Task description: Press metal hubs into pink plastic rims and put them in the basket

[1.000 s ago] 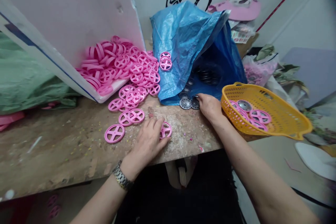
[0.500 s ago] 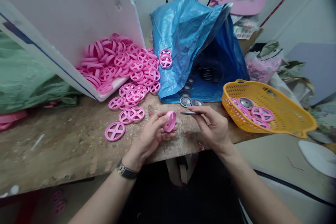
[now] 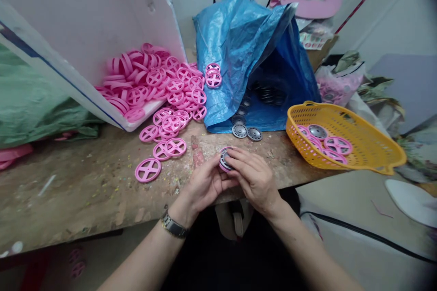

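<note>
Together now, my 2 hands meet: left (image 3: 209, 182) grips the pink ring (image 3: 221, 168), right (image 3: 254, 177) the gray disc (image 3: 225, 160).

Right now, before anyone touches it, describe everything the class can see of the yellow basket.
The yellow basket looks like plastic, longish and open-topped, its walls pierced with many small holes. A looped handle shows at its far left rim, and another projects at the right end. It sits right of the blue bag, partly beyond the edge of the table. Inside, towards the left, lie several pink wheels and a grey disc. Neither hand touches it.
</note>
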